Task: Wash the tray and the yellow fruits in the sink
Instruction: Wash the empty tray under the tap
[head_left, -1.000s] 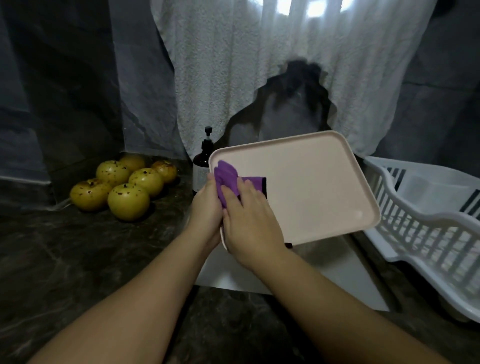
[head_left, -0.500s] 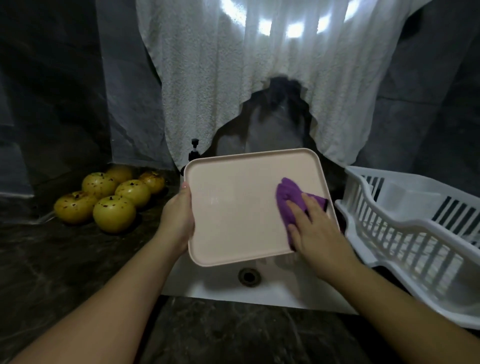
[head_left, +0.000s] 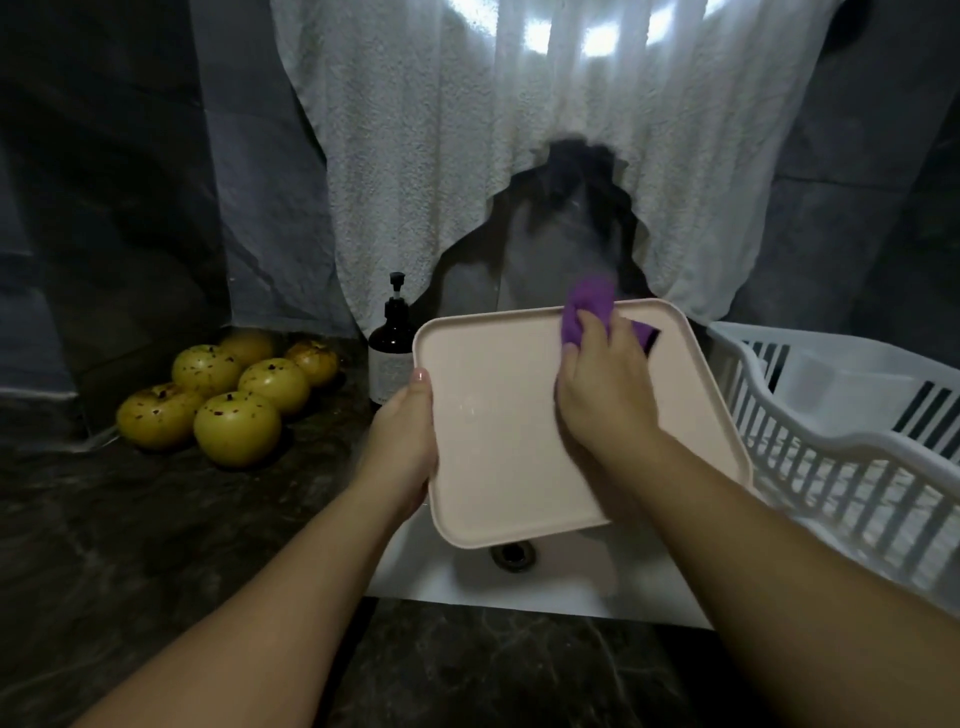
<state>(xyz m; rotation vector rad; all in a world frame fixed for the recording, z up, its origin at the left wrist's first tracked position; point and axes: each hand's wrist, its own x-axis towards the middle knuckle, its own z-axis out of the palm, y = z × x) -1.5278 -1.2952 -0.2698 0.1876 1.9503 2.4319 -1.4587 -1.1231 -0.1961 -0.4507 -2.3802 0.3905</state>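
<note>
A pale pink tray (head_left: 498, 431) is held tilted above the white sink (head_left: 561, 587). My left hand (head_left: 402, 447) grips its left edge, thumb on the rim. My right hand (head_left: 602, 395) holds a purple cloth (head_left: 587, 306) and presses it on the tray near the far rim, right of centre. Several yellow fruits (head_left: 236, 426) with dark specks sit in a cluster on the dark counter at the left, apart from both hands.
A dark pump bottle (head_left: 392, 348) stands behind the tray's left corner. A white dish rack (head_left: 841, 441) fills the right side. A white towel (head_left: 519, 130) hangs over the wall behind the sink. The sink drain (head_left: 511, 553) shows below the tray.
My right hand has swept the purple cloth from the tray's left edge across to the right and then up to the far rim. The tray has tilted and shifted slightly.
</note>
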